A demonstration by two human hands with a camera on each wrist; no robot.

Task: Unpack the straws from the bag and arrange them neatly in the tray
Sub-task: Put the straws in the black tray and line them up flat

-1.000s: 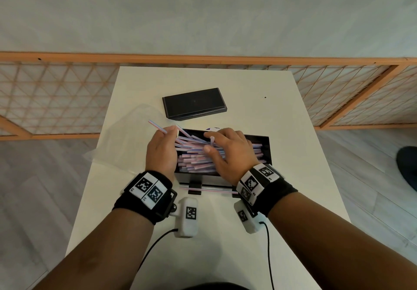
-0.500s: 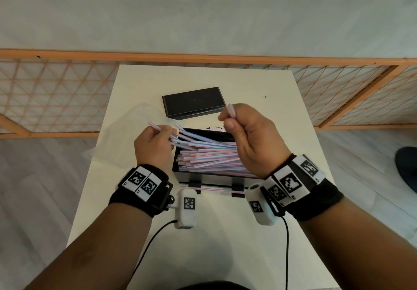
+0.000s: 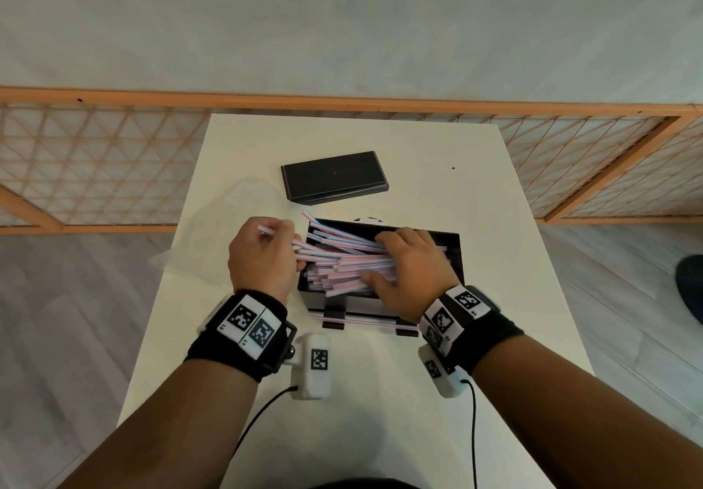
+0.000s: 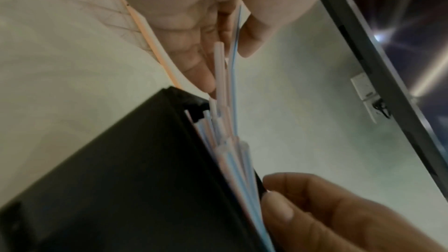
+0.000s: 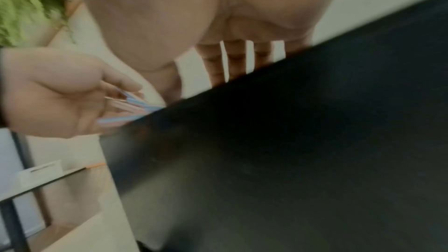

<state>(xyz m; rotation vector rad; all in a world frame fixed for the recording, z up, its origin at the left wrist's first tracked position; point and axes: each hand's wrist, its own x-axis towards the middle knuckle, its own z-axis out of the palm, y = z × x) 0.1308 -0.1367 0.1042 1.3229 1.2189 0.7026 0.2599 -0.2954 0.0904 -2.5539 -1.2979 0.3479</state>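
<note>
While your left hand [image 3: 262, 260] curls its fingers round the ends of several striped straws [image 3: 342, 264] at the left end of the black tray [image 3: 454, 256], your right hand [image 3: 411, 271] lies spread over the pile inside, fingers straight and flat on the straws. Most straws lie lengthwise in the tray; a few slant up over its far left corner. One stray straw [image 3: 357, 322] lies on the white table [image 3: 494, 298] just in front of the tray. Left of your left hand sits the clear bag [image 3: 213, 237]; beyond the tray lies a black lid [image 3: 334, 176].
</note>
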